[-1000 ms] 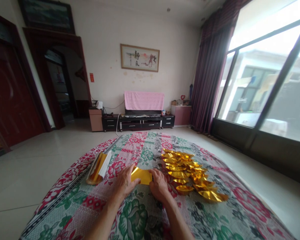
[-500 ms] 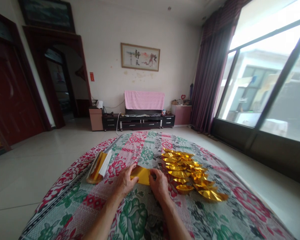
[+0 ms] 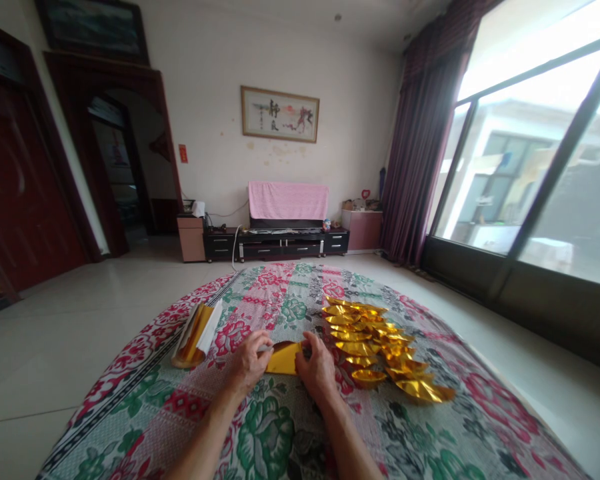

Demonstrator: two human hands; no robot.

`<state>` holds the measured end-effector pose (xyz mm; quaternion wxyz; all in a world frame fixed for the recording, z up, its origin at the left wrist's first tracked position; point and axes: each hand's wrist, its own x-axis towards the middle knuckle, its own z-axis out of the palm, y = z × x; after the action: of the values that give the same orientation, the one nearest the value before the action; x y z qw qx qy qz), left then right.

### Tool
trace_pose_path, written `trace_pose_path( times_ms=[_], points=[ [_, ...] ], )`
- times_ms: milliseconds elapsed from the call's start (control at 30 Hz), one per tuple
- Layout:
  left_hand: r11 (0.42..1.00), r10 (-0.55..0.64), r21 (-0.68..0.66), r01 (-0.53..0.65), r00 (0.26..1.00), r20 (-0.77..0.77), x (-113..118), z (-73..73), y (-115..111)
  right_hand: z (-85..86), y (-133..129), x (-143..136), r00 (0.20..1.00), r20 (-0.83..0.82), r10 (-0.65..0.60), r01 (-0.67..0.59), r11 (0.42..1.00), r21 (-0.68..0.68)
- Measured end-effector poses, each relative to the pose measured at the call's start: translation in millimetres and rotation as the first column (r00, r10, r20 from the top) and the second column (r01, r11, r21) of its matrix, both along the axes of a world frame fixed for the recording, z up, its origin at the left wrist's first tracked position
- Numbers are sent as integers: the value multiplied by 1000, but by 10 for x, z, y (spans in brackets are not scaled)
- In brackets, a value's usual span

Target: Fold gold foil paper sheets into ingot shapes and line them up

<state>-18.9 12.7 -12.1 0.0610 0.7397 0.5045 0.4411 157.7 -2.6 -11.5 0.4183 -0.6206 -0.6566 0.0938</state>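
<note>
A piece of gold foil paper (image 3: 283, 359) lies between my two hands at the middle of the cloth-covered table. My left hand (image 3: 253, 360) is at its left edge, with thumb and fingers closed on it. My right hand (image 3: 317, 363) grips the right edge between thumb and fingers. To the right are rows of folded gold paper boats (image 3: 369, 379), several of them overlapping. A stack of gold sheets with white paper (image 3: 197, 337) rests to the left of my left hand.
The round table wears a flowered cloth (image 3: 267, 437). Past its far edge stand a low black cabinet (image 3: 280, 248) and a pink cloth (image 3: 289, 200) over a screen. A dark curtain (image 3: 415, 153) and large windows are at the right.
The gold paper has shifted slightly toward me, and its outline now slants at the left. The fingers of both hands have moved at its edges.
</note>
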Motion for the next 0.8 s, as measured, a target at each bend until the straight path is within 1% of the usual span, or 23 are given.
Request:
trace_pose_path(
  times_ms=[133, 233, 333, 467, 567, 667, 733, 800],
  points=[
    [999, 13, 31, -13, 1000, 1, 2, -31, 21, -19, 14, 2, 999, 27, 29, -28, 998, -49],
    [997, 68, 27, -68, 998, 1, -6, -57, 32, -17, 7, -3, 1000, 27, 2, -1, 999, -37],
    [993, 103, 53, -102, 995, -16, -26, -72, 34, -1, -13, -12, 998, 56, -20, 22, 999, -27],
    [988, 133, 85, -129, 990, -50, -63, -82, 38, -2, -26, -18, 995, 99, 2, -1, 1000, -12],
    [989, 141, 57, -135, 982, -129, -83, -81, 37, -32, -25, -22, 991, 126, 37, -38, 999, 5],
    [993, 119, -4, -122, 972, -205, -91, -72, 32, -43, -43, -33, 985, 164, 59, -59, 998, -5],
    [993, 105, -30, -114, 969, -222, -92, -68, 31, -18, -73, -43, 982, 178, 59, -59, 998, -5],
    [993, 107, -32, -117, 969, -222, -94, -72, 36, 38, -112, -55, 981, 188, 56, -61, 998, 22]
  ],
)
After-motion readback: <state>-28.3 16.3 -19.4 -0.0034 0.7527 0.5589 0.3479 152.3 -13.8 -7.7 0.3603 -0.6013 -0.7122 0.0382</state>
